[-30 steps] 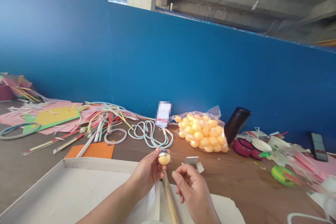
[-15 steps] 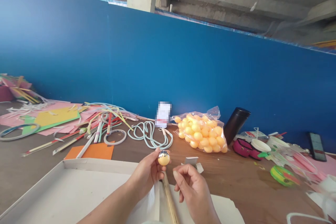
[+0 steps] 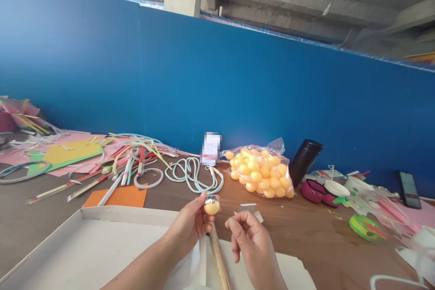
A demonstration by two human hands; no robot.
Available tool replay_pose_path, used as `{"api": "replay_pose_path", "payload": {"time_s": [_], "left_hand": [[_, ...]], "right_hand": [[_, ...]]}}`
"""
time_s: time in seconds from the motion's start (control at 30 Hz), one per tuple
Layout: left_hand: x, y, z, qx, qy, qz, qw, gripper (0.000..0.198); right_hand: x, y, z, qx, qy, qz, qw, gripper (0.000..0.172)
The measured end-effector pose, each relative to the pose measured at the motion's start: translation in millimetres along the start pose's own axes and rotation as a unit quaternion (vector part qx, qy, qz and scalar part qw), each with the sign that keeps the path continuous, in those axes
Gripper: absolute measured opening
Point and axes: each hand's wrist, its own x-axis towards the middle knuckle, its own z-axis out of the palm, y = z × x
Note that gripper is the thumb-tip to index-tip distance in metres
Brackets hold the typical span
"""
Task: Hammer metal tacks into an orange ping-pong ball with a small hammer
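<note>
My left hand (image 3: 190, 222) holds up a small yellow ball (image 3: 212, 209) between thumb and fingers. Shiny silver, mirror-like pieces cover the ball's upper side, while its lower side is bare yellow. To the right of it, my right hand (image 3: 251, 244) is closed, thumb against index finger; whatever sits in that pinch is hidden or too small to name. Beneath the ball a wooden stick (image 3: 219, 256) runs toward me over a white box (image 3: 112, 240). Small grey and white paper scraps (image 3: 247, 207) lie just beyond my right hand.
Behind my hands stand a clear bag of yellow balls (image 3: 261, 172), a dark bottle (image 3: 306, 161) and a coiled pale-blue cord (image 3: 190, 174). Coloured paper (image 3: 74, 154) and strips crowd the left. At right lie a green tape roll (image 3: 365, 227) and a phone (image 3: 410, 190). A blue partition (image 3: 217, 77) closes the back.
My right hand has shifted very slightly away from the ball, its fingers still pinched. The left hand and the ball stay in place.
</note>
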Motion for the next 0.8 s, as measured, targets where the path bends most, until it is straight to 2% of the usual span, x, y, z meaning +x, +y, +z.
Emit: {"api": "replay_pose_path", "payload": {"time_s": [0.23,0.5,0.8], "left_hand": [[0.2,1.8,1.7,-0.001,0.005,-0.004,1.0,0.034],[-0.4,1.4,0.4,-0.01,0.003,-0.001,1.0,0.031],[1.2,-0.6,-1.8,-0.012,-0.001,-0.002,1.0,0.033]], "right_hand": [[6.1,4.7,-1.3,0.035,0.015,0.0,0.999,0.027],[4.7,6.9,-5.6,0.052,0.006,0.008,0.999,0.032],[5.6,0.8,-4.8,0.053,0.022,0.036,0.998,0.037]]}}
